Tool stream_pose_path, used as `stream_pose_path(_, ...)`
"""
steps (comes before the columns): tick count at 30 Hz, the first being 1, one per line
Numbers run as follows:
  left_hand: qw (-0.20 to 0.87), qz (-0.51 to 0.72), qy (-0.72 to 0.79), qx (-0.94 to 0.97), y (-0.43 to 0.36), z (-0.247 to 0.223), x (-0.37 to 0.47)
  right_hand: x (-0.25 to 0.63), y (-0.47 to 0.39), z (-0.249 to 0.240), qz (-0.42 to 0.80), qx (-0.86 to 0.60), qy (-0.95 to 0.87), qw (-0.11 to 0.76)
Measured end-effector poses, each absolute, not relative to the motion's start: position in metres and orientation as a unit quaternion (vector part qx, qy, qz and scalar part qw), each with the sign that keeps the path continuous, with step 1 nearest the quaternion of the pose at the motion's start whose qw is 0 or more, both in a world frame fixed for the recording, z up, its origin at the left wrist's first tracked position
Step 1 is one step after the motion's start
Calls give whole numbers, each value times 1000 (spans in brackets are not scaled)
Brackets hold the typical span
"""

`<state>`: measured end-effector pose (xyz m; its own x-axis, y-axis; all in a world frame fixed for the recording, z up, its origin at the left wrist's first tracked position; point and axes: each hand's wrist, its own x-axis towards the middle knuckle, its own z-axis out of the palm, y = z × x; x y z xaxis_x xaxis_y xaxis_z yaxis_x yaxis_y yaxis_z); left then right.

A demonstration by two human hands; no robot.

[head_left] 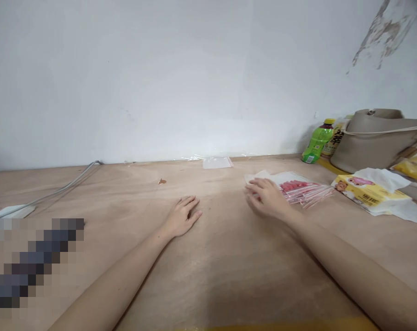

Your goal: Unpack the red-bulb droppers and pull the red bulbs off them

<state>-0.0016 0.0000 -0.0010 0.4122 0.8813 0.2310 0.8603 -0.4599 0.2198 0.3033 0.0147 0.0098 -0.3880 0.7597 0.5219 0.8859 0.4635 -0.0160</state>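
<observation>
My left hand [184, 217] rests palm down on the wooden table [208, 266], its fingers a little apart and nothing in it. Slightly blurred, my right hand [265, 197] hovers or rests by the left edge of a pile of clear plastic bags with pink-red edges [308, 194]. Its fingers are spread, and no held object shows. Among the bags lie small red pieces [293, 185]. White sheets or bags [263, 174] show just behind my right hand.
A flat clear bag [217, 162] lies by the wall. To the right are a yellow tissue pack [370, 193], a green bottle [319, 140] and a beige handbag [367, 142]. A grey cable [66, 186] runs along the left, behind a pixelated dark object [39, 262].
</observation>
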Motion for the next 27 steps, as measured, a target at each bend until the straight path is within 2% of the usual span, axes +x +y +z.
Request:
stream_pose_path(3, 32, 164, 516, 840, 1, -3, -2, 318, 21, 17, -165, -587, -767, 202)
stream_pose_path(7, 28, 169, 514, 841, 1, -4, -2, 330, 25, 18, -134, -639, -743, 147)
stream_pose_path(13, 17, 171, 508, 844, 0, -3, -2, 327, 24, 15, -108, -644, -748, 115)
stream_pose_path(20, 11, 177, 500, 848, 2, -6, -3, 329, 24, 16, -136, -620, -765, 112)
stream_pose_path(23, 13, 176, 504, 845, 3, -6, -3, 329, 23, 15, -180, -598, -769, 137)
stream_pose_path(27, 14, 175, 503, 846, 3, -7, -3, 322, 20, 6, -228, -558, -764, 230)
